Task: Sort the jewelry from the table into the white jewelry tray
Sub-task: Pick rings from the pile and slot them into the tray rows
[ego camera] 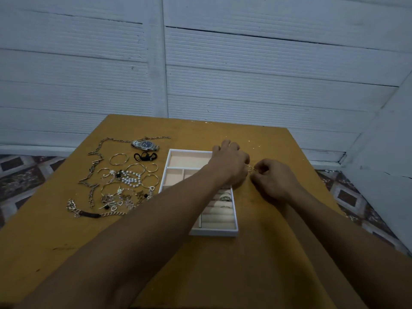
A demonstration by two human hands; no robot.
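The white jewelry tray (214, 232) sits mid-table with beige compartments and ring rolls; a couple of rings (225, 198) rest in the rolls. My left hand (230, 162) reaches across the tray's right side, palm down. My right hand (273, 178) is just right of the tray, fingers pinched on a small thin ring (250, 168) held between the two hands. Left of the tray lies loose jewelry: a steel watch (145, 145), a long chain (95, 166), a pearl bracelet (131, 177), gold bangles (119, 158) and a chain bracelet (89, 214).
The table (218, 264) is ochre wood, its back edge against a white plank wall (245, 74). Patterned floor (22, 175) shows on both sides. A black hair tie (145, 156) lies near the watch.
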